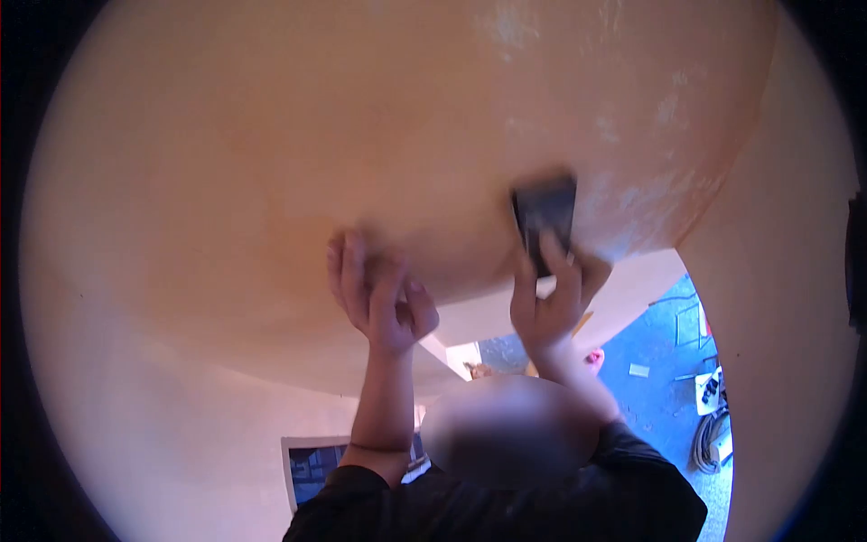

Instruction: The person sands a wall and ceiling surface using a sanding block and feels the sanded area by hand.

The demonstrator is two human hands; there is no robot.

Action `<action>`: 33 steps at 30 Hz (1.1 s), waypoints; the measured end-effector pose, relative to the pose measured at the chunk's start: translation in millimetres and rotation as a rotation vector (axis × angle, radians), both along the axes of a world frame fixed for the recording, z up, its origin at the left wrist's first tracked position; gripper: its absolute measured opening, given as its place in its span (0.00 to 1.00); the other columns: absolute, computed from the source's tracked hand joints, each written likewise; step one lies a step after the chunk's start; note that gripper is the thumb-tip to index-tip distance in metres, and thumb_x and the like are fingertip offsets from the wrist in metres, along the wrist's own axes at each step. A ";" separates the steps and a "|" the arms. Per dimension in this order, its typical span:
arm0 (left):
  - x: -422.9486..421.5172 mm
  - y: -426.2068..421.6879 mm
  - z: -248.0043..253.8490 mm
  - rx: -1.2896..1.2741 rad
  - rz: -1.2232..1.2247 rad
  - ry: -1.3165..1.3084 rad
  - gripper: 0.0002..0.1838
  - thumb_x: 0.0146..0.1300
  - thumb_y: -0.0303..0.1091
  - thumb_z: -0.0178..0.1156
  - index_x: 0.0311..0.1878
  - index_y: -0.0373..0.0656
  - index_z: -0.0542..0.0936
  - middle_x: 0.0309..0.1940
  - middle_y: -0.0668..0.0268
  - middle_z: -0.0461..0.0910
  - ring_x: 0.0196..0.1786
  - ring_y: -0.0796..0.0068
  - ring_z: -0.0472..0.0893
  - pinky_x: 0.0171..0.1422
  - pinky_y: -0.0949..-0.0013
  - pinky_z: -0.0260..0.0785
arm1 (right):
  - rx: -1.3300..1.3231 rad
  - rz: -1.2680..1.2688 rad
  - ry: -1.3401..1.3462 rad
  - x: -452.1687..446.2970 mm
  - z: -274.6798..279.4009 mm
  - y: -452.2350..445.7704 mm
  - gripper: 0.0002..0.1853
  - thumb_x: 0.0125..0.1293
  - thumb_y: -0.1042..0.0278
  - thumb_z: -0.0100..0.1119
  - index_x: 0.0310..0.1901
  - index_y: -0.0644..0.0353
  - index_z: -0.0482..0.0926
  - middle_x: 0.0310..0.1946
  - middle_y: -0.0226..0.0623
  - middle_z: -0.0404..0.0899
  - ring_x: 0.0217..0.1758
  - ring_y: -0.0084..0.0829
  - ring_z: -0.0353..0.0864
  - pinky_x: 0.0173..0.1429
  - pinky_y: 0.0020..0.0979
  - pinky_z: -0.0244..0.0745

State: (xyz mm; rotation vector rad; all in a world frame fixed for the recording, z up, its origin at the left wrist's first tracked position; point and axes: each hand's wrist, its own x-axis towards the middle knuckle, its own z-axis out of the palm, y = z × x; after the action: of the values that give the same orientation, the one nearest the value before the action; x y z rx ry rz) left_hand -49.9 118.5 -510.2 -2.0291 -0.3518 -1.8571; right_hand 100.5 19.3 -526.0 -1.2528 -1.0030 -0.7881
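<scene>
My right hand [553, 303] grips a dark, flat putty knife [547, 206], which widens away from my fingers. Its broad end is against a large, curved, orange-beige plaster surface [379, 135]; slight blur softens its outline. Pale, streaky smears [614, 126] mark this surface above and to the right of the blade. To the left, my left hand [379, 289] is raised with loosely bent fingers and nothing in them. Its fingertips are at or close to the surface; whether they touch it I cannot tell.
A pale curved wall edge [786, 298] runs down the right side. Beyond it lies a blue floor [637, 402] with a coiled cable or hose [711, 443] and a white seat or box [709, 390]. A dark framed opening [316, 465] is at lower left.
</scene>
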 end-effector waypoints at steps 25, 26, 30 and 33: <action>3.8 -0.3 2.3 0.041 0.019 -0.001 0.16 0.68 0.36 0.50 0.51 0.36 0.78 0.64 0.38 0.68 0.70 0.36 0.64 0.74 0.37 0.53 | 0.014 0.003 -0.017 7.4 -5.4 -6.7 0.19 0.51 0.76 0.73 0.46 0.63 0.80 0.42 0.46 0.74 0.41 0.39 0.71 0.46 0.36 0.69; 0.6 -1.5 3.1 0.055 0.022 -0.011 0.16 0.68 0.36 0.50 0.51 0.36 0.78 0.64 0.38 0.68 0.70 0.36 0.64 0.74 0.37 0.53 | -0.008 -0.011 -0.032 5.0 -31.9 -4.6 0.19 0.51 0.76 0.73 0.46 0.63 0.79 0.41 0.47 0.74 0.41 0.40 0.71 0.46 0.36 0.69; 6.5 0.7 6.5 0.047 0.044 0.024 0.15 0.68 0.35 0.50 0.51 0.36 0.77 0.64 0.37 0.69 0.70 0.36 0.65 0.74 0.37 0.53 | 0.022 0.056 0.081 -13.1 -46.8 -1.1 0.19 0.53 0.78 0.71 0.47 0.64 0.77 0.42 0.48 0.74 0.42 0.42 0.71 0.45 0.36 0.69; 0.0 -5.7 -0.7 0.018 0.039 0.039 0.15 0.67 0.35 0.51 0.50 0.36 0.77 0.63 0.37 0.69 0.69 0.37 0.65 0.74 0.37 0.53 | 0.071 0.045 0.041 -3.4 5.2 1.2 0.19 0.53 0.77 0.72 0.47 0.65 0.77 0.43 0.48 0.74 0.43 0.42 0.71 0.45 0.37 0.69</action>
State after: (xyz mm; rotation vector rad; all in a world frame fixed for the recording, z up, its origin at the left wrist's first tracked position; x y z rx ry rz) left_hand -49.9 112.8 -510.8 -2.0290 -0.3608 -1.7884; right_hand 97.1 20.5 -520.8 -1.1772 -0.9589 -0.7537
